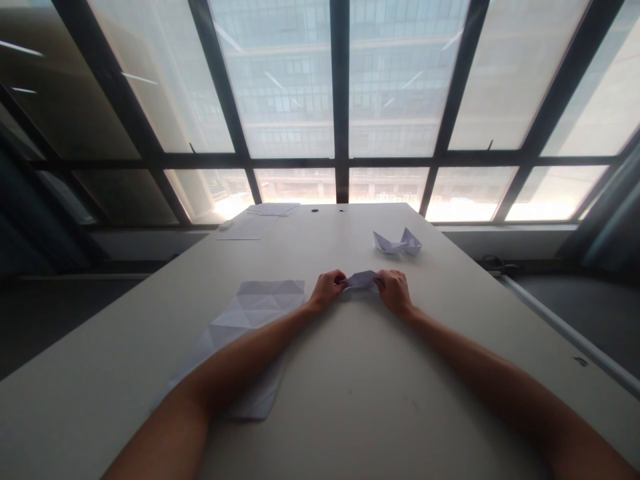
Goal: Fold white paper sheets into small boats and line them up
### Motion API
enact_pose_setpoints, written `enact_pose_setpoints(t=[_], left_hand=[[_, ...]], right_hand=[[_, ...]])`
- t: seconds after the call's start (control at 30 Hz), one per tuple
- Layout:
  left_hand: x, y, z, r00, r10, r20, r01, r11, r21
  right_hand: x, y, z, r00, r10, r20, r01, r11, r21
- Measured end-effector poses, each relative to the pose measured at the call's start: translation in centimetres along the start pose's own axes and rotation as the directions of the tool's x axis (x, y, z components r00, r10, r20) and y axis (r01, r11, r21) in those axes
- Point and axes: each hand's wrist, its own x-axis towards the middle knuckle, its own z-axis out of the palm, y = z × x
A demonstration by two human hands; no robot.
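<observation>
Left hand (328, 291) and right hand (395, 292) each pinch one end of a small folded paper (363, 279), held about midway between the left and right edges of the white table (425, 407). Folded paper boat (399, 244) beyond, nearer the right edge; creased sheet (270, 298) towards the left edge, partly hidden by the left forearm; loose papers (244, 231) by the far left corner.
</observation>
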Motion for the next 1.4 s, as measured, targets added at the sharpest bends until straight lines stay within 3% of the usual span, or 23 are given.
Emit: enact_pose_setpoints(t=[0.17, 0.37, 0.7, 1.17, 1.4], left_hand=[[-0.15, 0.17, 0.09, 0.999, -0.001, 0.037, 0.0, 1.0, 0.024], [0.02, -0.38, 0.41, 0.988, 0.115, 0.103, -0.124, 0.989, 0.084], [-0.05, -0.13, 0.31, 0.981, 0.115, 0.157, -0.123, 0.992, 0.041], [0.09, -0.21, 0.19, 0.998, 0.037, 0.052, -0.034, 0.998, -0.053], [0.17, -0.43, 0.22, 0.998, -0.058, 0.008, 0.058, 0.973, -0.225]], right_hand=[[0.02, -0.1, -0.14, 1.0, -0.004, 0.001, 0.004, 1.0, 0.009], [0.03, -0.21, -0.22, 1.0, 0.003, 0.002, -0.003, 1.0, -0.003], [0.1, 0.02, -0.11, 0.997, 0.078, -0.005, -0.078, 0.995, -0.055], [0.02, 0.12, 0.11, 0.997, 0.077, 0.001, -0.077, 0.995, -0.058], [-0.05, -0.08, 0.17, 0.999, 0.035, -0.015, -0.035, 0.999, 0.003]])
